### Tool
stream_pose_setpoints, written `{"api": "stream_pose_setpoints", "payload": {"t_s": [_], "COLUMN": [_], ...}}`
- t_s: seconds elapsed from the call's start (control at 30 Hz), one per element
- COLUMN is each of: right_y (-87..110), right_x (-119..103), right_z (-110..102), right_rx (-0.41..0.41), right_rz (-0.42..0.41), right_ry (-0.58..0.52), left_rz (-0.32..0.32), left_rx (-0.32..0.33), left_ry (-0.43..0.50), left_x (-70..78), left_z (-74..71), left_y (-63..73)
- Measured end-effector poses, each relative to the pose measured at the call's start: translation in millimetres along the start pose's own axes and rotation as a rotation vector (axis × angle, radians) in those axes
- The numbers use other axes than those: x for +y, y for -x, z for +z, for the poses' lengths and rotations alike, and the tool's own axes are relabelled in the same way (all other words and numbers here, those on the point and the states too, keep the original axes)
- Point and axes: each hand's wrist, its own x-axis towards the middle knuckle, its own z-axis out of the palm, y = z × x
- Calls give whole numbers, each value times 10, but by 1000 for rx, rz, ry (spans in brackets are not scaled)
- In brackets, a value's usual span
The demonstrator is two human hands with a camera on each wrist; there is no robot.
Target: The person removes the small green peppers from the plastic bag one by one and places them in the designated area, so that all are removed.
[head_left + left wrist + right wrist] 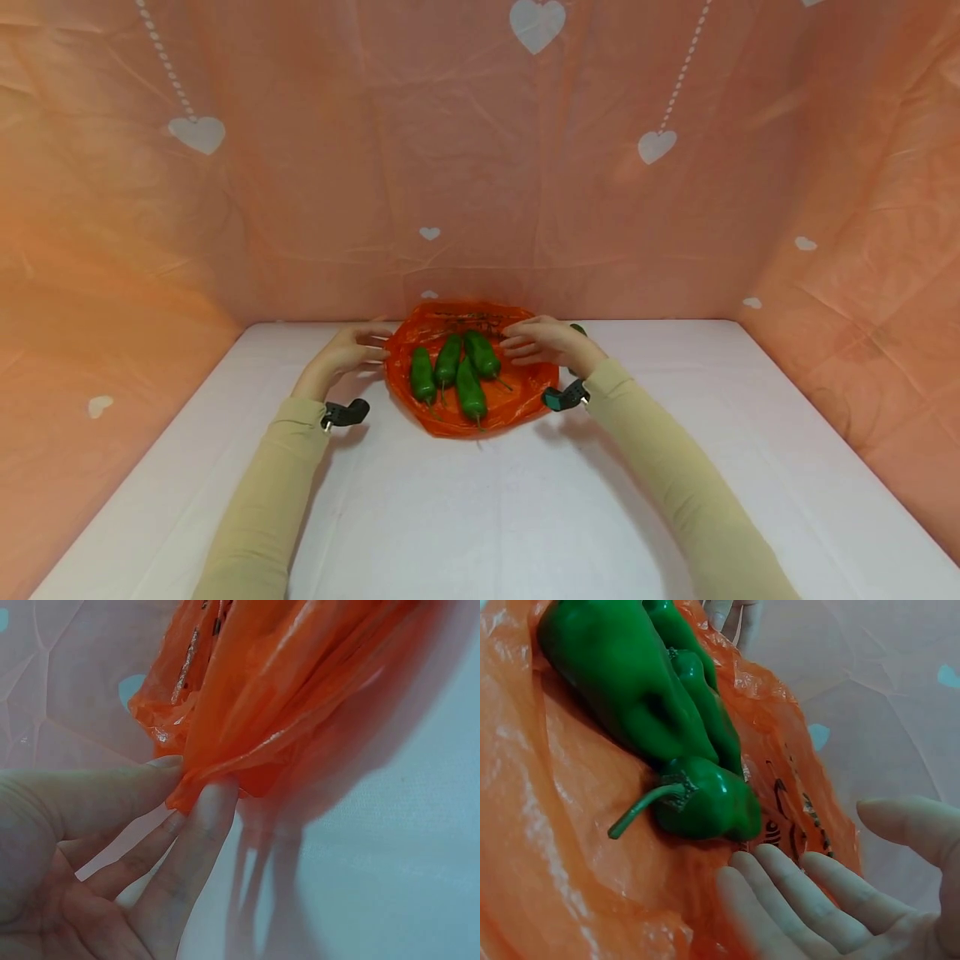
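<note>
Several green peppers (470, 389) lie together on a spread orange plastic bag (517, 408) with dark print, in the head view. At the bag's left edge is my left hand (348, 350). The left wrist view shows its thumb and fingers pinching a gathered bit of the bag (247, 712). My right hand (551, 340) reaches over the bag's right side, fingers extended towards the peppers. Up close in the right wrist view, the fingertips (769, 855) are right by a pepper (701, 799) with a curved stem, and the thumb stands apart from them.
A white-covered table (420, 517) carries the bag near its back edge. Orange sheeting (480, 167) with white hearts rises behind and at both sides. A small dark green thing (577, 330) shows partly behind my right wrist.
</note>
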Motion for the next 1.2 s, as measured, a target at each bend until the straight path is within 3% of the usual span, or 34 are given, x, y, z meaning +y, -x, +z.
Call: {"api": "stream_pose_setpoints", "payload": {"t_s": [0.6,1.2], "right_y": [-94,-159], "right_x": [63,97], "right_z": [77,166], "right_rx": [51,99], "right_rz": [71,97], "right_ry": [-18,62], "left_rz": [20,42], "left_rx": [-10,-37], "left_ry": [-17,5], "left_x": [1,-7], "left_z": [-7,-14], "left_y": [1,11]}}
